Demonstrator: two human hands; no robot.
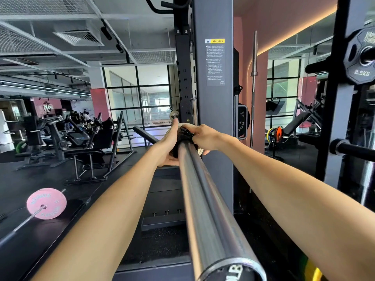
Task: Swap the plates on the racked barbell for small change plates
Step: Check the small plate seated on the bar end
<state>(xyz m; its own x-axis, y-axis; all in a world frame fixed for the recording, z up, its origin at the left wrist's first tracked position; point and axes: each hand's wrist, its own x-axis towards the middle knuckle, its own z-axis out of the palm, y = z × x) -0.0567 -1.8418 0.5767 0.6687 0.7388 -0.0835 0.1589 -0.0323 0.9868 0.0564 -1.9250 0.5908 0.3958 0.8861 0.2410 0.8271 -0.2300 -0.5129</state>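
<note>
I look down the chrome sleeve of the racked barbell (205,203), whose end cap fills the bottom of the view. Far along the sleeve a black collar (185,133) sits against a pale small plate (200,151), which is mostly hidden behind my hands. My left hand (169,145) cups the collar and plate from the left and below, fingers pointing up. My right hand (203,136) grips the collar from the right, thumb over its top. The grey rack upright (213,110) stands just right of the bar.
A 2.5 kg black plate (361,57) hangs on a storage peg at the upper right, with another peg (353,150) below it. A second barbell with a pink plate (46,203) lies on the floor at left. Benches and machines fill the left background.
</note>
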